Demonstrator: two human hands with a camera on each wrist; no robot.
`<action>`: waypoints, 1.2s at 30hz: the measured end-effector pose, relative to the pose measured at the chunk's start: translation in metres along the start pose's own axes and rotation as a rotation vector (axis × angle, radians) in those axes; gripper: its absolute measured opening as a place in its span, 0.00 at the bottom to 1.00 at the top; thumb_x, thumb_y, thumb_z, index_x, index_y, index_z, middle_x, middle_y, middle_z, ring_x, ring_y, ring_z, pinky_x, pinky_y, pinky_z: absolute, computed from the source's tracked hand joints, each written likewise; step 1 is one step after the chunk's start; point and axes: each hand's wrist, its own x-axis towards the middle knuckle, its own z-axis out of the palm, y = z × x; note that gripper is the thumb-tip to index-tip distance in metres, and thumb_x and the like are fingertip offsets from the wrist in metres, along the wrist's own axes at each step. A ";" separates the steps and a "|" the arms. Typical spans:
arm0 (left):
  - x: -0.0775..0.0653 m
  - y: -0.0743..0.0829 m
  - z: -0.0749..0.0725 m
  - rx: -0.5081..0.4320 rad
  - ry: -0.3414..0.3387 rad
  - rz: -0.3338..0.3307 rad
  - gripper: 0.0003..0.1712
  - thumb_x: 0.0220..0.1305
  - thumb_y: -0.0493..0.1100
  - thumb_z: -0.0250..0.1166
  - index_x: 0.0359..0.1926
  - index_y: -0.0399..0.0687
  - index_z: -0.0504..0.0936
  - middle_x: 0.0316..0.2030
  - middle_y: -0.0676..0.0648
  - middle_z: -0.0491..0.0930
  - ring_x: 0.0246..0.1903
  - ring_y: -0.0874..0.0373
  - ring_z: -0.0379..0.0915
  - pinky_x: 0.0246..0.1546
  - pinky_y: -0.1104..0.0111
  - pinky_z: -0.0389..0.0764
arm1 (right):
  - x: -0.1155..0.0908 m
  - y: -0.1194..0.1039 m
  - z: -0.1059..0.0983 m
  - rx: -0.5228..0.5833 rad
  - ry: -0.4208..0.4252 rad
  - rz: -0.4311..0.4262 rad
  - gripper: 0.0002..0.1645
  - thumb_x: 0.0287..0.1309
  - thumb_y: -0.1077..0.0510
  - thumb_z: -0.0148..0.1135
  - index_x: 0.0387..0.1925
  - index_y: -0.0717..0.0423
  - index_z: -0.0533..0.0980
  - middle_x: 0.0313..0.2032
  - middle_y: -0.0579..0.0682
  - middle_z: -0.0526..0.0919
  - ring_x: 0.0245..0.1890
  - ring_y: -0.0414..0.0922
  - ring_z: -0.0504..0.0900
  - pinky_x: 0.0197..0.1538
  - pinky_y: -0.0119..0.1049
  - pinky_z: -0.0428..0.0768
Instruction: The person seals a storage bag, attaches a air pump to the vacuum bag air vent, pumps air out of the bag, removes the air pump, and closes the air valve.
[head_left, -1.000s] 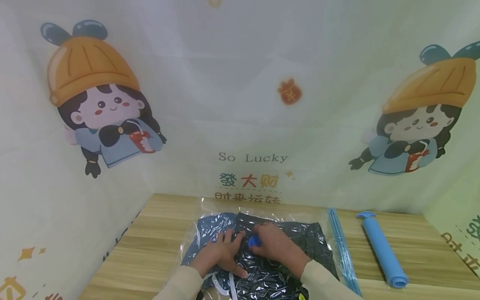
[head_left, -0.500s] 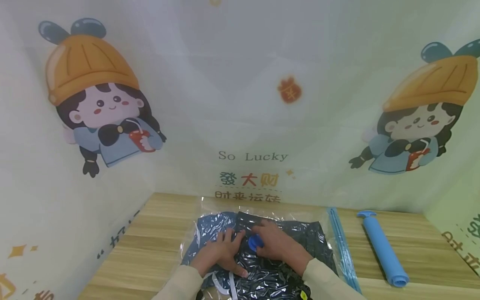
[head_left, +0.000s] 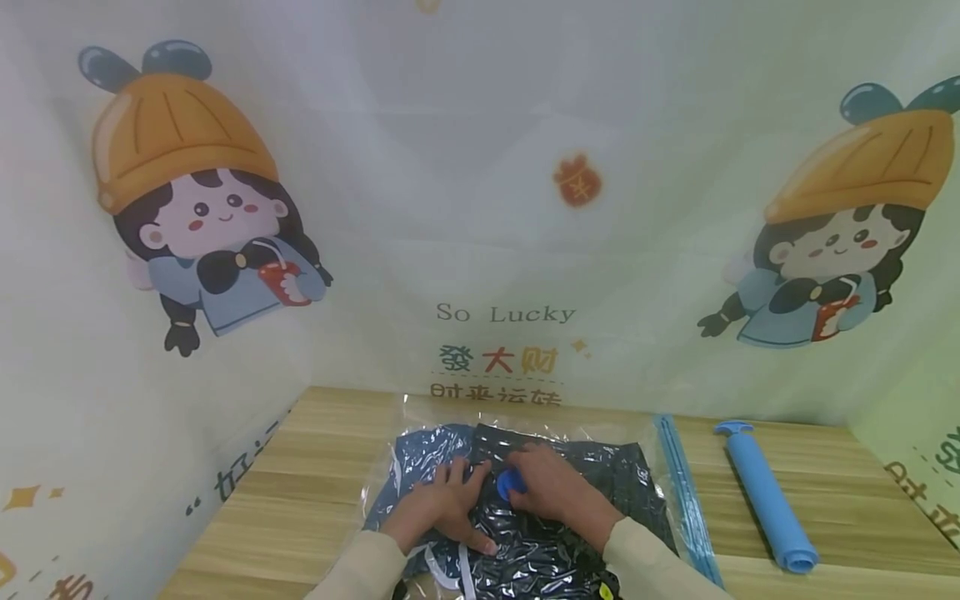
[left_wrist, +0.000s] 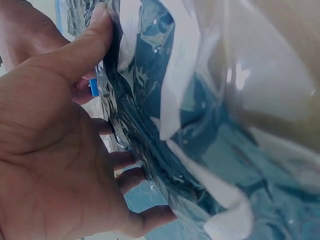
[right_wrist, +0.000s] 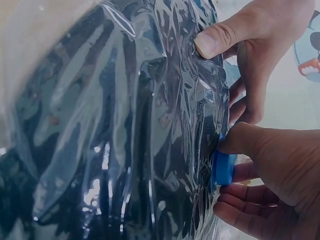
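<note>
A clear plastic vacuum storage bag (head_left: 517,554) full of dark folded clothes lies on the table. On its upper side sits a round blue valve cap (head_left: 508,485). My right hand (head_left: 557,490) pinches this cap between thumb and curled fingers, as the right wrist view shows with the cap (right_wrist: 224,167) seen side-on. To the left of the cap, my left hand (head_left: 442,505) rests on the bag with its fingers spread. Its thumb (left_wrist: 95,37) presses on the wrinkled plastic in the left wrist view.
A blue hand pump (head_left: 768,504) lies on the wooden table (head_left: 300,467) to the right. Between it and the clothes runs the bag's blue zip strip (head_left: 686,496). A printed cloth (head_left: 502,233) hangs behind the table.
The right hand's fingers have shifted slightly around the blue valve cap, which stays in place. My left hand and the bag have not visibly moved.
</note>
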 end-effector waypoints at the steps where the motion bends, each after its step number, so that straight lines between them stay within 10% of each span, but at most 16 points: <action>1: 0.000 0.000 0.000 0.000 -0.001 0.001 0.67 0.44 0.71 0.78 0.78 0.51 0.55 0.70 0.36 0.56 0.69 0.33 0.54 0.58 0.30 0.63 | 0.000 0.000 0.000 0.000 0.002 0.007 0.19 0.52 0.54 0.76 0.43 0.60 0.82 0.33 0.49 0.82 0.34 0.46 0.79 0.41 0.42 0.81; 14: 0.015 -0.007 0.014 0.011 0.029 0.020 0.70 0.42 0.73 0.78 0.79 0.52 0.53 0.70 0.36 0.55 0.69 0.33 0.53 0.56 0.29 0.64 | -0.001 0.000 0.000 -0.016 0.038 0.044 0.19 0.55 0.48 0.76 0.34 0.59 0.79 0.26 0.47 0.75 0.26 0.43 0.72 0.30 0.38 0.76; 22: 0.022 -0.015 0.021 -0.004 0.004 0.008 0.70 0.42 0.74 0.77 0.79 0.52 0.55 0.71 0.36 0.55 0.69 0.32 0.52 0.57 0.30 0.64 | -0.005 0.003 -0.006 0.082 -0.040 0.004 0.30 0.52 0.52 0.77 0.56 0.58 0.79 0.49 0.55 0.78 0.46 0.51 0.78 0.49 0.48 0.81; 36: 0.014 -0.011 0.014 -0.032 0.004 0.019 0.69 0.43 0.72 0.77 0.79 0.51 0.55 0.72 0.35 0.54 0.70 0.32 0.52 0.58 0.29 0.61 | -0.001 0.004 -0.001 0.056 -0.047 -0.047 0.22 0.51 0.58 0.77 0.49 0.55 0.82 0.43 0.53 0.79 0.40 0.47 0.77 0.42 0.42 0.82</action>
